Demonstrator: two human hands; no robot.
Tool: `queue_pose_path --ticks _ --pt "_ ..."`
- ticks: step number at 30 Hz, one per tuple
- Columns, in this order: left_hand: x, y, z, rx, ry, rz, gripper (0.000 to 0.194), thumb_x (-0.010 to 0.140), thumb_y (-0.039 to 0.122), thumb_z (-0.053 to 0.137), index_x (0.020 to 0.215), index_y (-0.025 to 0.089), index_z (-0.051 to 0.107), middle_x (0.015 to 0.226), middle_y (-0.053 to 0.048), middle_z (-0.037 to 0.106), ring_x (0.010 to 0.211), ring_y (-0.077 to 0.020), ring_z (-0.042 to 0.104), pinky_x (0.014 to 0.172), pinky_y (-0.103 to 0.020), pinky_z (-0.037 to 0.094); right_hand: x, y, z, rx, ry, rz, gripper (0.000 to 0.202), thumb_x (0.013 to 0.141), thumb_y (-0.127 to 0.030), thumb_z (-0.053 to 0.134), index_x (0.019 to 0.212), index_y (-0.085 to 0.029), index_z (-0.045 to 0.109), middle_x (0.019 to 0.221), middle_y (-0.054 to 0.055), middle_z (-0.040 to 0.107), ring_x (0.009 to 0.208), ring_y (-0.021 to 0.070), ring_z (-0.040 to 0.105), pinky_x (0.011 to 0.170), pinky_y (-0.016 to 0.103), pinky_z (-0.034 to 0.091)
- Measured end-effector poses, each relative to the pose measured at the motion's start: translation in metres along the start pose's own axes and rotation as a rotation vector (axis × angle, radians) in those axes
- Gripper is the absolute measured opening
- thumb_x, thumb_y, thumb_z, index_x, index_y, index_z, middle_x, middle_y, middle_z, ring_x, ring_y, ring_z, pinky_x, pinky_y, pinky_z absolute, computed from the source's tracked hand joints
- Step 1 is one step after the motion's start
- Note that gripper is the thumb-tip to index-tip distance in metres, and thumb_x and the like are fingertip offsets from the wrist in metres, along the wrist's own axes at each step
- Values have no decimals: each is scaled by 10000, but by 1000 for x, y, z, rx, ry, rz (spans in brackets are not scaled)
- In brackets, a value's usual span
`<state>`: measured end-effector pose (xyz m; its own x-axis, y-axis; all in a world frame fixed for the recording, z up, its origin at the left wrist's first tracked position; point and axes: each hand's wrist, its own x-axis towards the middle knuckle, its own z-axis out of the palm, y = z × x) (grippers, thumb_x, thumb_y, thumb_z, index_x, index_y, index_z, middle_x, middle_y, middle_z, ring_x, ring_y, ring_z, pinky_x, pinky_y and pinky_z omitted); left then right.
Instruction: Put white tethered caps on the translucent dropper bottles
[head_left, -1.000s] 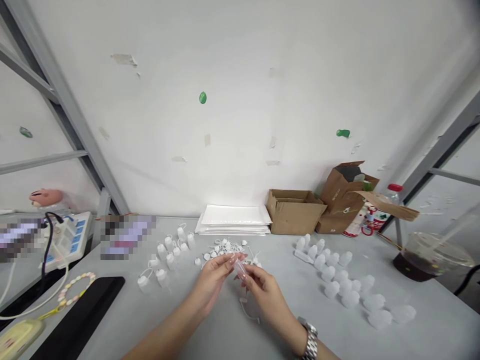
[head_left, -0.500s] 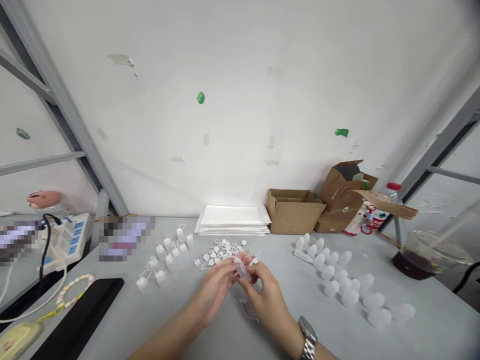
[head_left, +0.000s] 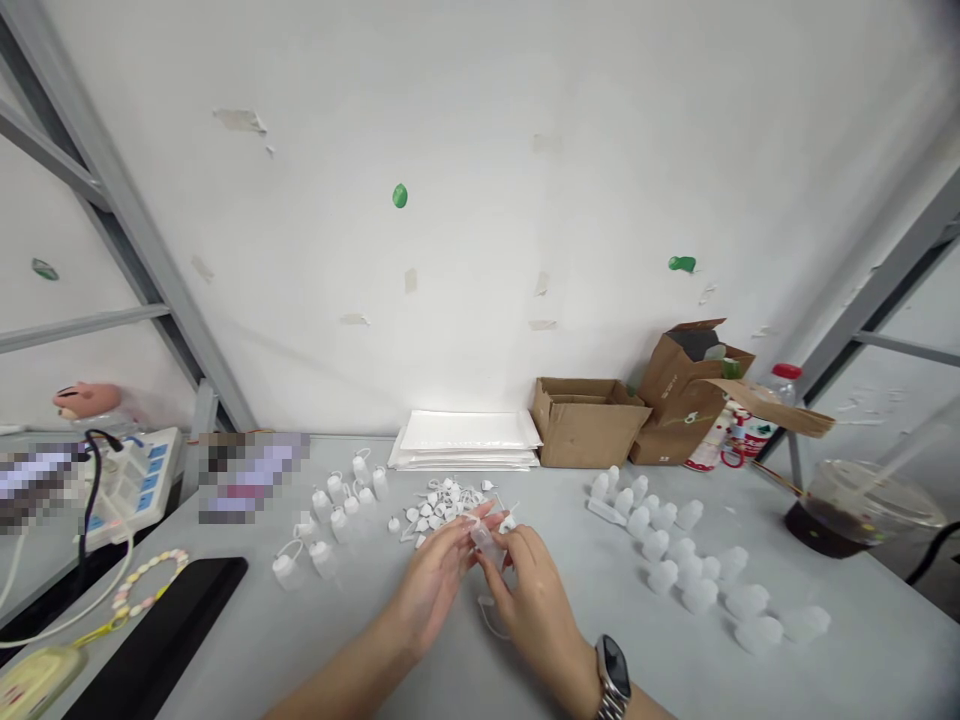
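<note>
Just in front of the heap of white caps point(head_left: 435, 508), in the head view, both hands grip a small translucent bottle point(head_left: 487, 543): the left hand point(head_left: 433, 580), fingers loosely bent, at its upper end; the right hand point(head_left: 531, 590), nearly closed, pinching it lower down. Capped bottles point(head_left: 340, 524) stand left of the heap, more translucent bottles point(head_left: 700, 595) to its right.

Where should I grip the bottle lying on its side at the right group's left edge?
Likely best pinched across mid-body: the bottle lies flat with its long side facing near left, so come from there; other bottles crowd its far and right sides.
</note>
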<state>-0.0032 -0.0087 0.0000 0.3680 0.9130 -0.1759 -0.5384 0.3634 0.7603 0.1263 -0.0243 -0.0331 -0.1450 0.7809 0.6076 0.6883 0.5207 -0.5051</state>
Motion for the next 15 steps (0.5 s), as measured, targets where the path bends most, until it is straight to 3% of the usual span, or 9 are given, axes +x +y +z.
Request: queue_pose_path --ticks 8,11,15 --pt "1 -2 -1 11 -15 -1 356 782 206 467 1115 171 586 1155 -73 608 1167 -223 448 1010 -354 256 0 -3 0 -114 47 -82 154 838 -153 409 844 -161 562 716 70 548 677 193 491 591 326 433" --pt "1 -2 -2 26 -15 -3 352 778 199 470 1108 173 591 1156 -71 607 1151 -231 462 995 -362 271 1 -5 -2 62 -19 84 101 813 -196 474 805 -178 573 714 50 553 654 174 495 597 306 423" --pt "2 -1 -4 45 -32 16 329 779 212 486 1081 166 609 1145 -84 612 1132 -246 477 978 -376 284 11 -7 -8 433 -126 453 136 734 -294 598 691 -166 580 618 3 552 566 133 470 548 260 391"
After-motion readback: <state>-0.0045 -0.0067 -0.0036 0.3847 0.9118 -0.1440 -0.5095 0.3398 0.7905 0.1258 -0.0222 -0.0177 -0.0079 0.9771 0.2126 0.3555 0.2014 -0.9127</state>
